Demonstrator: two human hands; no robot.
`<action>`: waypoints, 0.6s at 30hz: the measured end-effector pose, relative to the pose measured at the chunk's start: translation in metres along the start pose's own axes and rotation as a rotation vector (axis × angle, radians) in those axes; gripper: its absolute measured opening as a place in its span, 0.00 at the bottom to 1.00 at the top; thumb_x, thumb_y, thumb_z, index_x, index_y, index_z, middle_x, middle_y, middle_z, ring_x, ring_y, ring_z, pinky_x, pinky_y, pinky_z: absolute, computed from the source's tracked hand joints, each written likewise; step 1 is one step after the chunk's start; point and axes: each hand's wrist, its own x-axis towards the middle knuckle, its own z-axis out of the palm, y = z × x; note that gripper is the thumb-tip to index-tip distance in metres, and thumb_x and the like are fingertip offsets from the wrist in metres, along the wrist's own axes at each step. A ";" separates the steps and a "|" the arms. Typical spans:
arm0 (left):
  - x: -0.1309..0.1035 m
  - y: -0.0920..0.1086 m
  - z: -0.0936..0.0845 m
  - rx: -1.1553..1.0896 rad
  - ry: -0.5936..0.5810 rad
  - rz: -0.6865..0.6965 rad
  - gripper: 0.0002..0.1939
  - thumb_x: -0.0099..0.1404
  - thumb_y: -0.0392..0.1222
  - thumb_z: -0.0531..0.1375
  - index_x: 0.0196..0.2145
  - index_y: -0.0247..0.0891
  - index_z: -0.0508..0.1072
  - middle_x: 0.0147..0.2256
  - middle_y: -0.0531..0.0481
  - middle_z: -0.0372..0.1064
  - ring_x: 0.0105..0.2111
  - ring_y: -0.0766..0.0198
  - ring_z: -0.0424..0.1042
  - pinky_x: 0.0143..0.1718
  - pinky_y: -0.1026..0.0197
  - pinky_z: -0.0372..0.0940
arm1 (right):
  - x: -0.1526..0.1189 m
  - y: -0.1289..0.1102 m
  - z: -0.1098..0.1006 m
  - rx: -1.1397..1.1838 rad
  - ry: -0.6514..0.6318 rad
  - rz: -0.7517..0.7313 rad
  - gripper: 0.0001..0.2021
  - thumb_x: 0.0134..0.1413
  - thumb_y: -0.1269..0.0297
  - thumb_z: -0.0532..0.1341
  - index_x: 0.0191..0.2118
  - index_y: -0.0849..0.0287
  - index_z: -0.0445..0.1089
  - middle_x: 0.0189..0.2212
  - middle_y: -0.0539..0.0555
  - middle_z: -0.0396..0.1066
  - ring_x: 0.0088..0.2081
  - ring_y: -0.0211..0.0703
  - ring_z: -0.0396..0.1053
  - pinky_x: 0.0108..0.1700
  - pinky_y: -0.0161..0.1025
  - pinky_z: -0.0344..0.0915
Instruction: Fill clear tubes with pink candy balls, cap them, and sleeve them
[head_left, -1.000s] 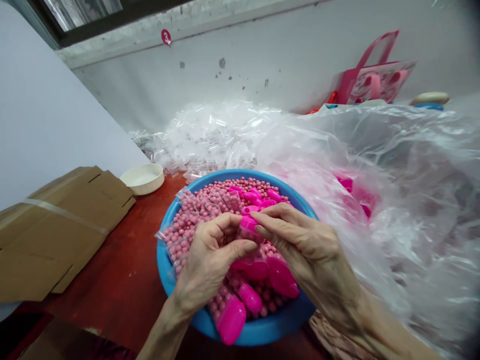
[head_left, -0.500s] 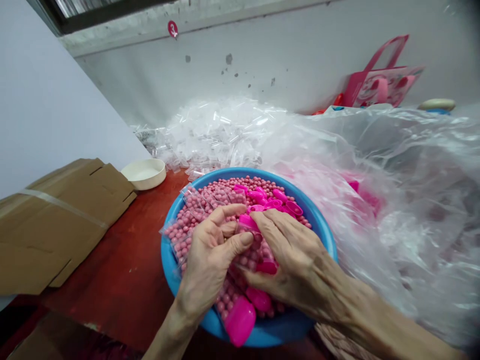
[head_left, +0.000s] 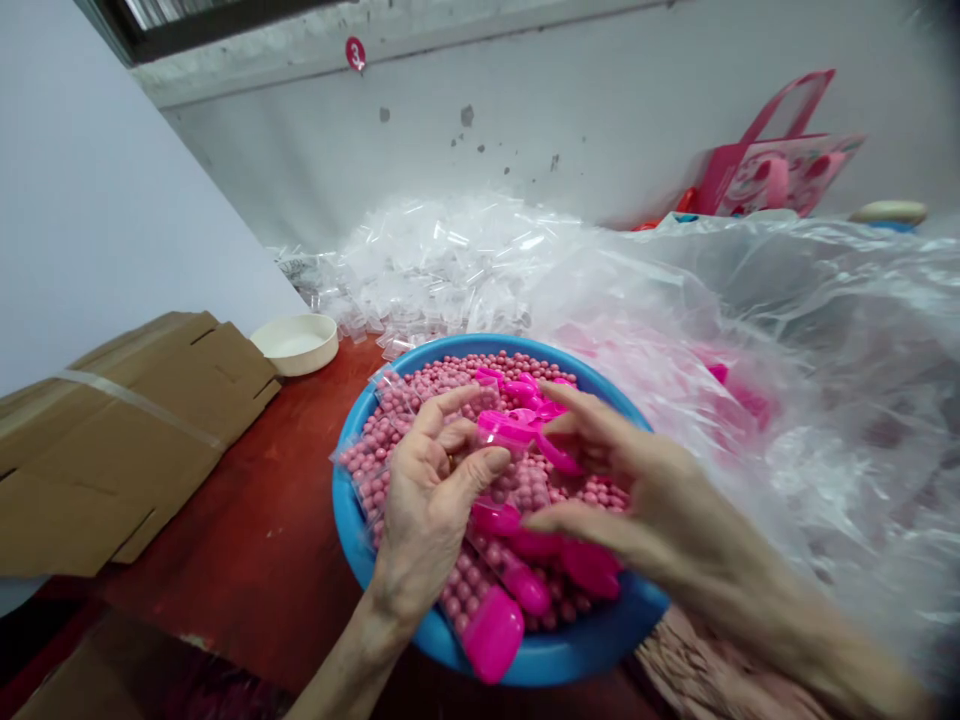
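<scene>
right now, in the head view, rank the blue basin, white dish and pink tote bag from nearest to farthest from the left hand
1. Blue basin: nearest, right under the left hand.
2. White dish: beyond the basin to the left, on the red tabletop.
3. Pink tote bag: farthest, at the back right by the wall.

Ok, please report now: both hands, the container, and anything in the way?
Left hand holding pink-capped container. Right hand open, above blue basin. Pink beads and other pink caps crowd below; nothing clearly blocking.
</scene>
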 end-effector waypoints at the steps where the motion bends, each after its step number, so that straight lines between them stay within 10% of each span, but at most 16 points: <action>1: 0.000 0.000 0.000 0.004 -0.006 -0.006 0.18 0.57 0.33 0.64 0.46 0.41 0.69 0.27 0.58 0.70 0.27 0.73 0.71 0.31 0.72 0.67 | 0.002 -0.002 -0.008 0.148 -0.003 0.139 0.19 0.47 0.61 0.66 0.45 0.63 0.70 0.31 0.55 0.76 0.30 0.44 0.74 0.29 0.39 0.74; 6: -0.005 0.002 0.005 0.117 -0.054 -0.004 0.21 0.58 0.32 0.63 0.50 0.39 0.68 0.29 0.55 0.74 0.29 0.71 0.72 0.33 0.71 0.67 | 0.010 -0.009 -0.015 0.435 0.236 0.318 0.09 0.42 0.63 0.70 0.30 0.59 0.72 0.23 0.49 0.74 0.21 0.36 0.71 0.23 0.31 0.70; 12: -0.007 0.000 0.002 0.136 -0.005 0.083 0.19 0.59 0.34 0.63 0.48 0.47 0.72 0.31 0.57 0.73 0.31 0.71 0.73 0.33 0.71 0.67 | 0.003 -0.008 0.011 -0.328 0.060 -0.363 0.13 0.56 0.71 0.58 0.48 0.64 0.69 0.43 0.62 0.74 0.45 0.53 0.72 0.42 0.48 0.74; 18: -0.009 0.000 0.001 0.064 -0.023 0.124 0.13 0.58 0.33 0.64 0.41 0.44 0.76 0.33 0.55 0.77 0.34 0.69 0.74 0.39 0.69 0.68 | 0.005 -0.011 0.014 -0.589 0.066 -0.561 0.21 0.52 0.65 0.59 0.46 0.81 0.65 0.37 0.72 0.72 0.40 0.59 0.72 0.38 0.53 0.74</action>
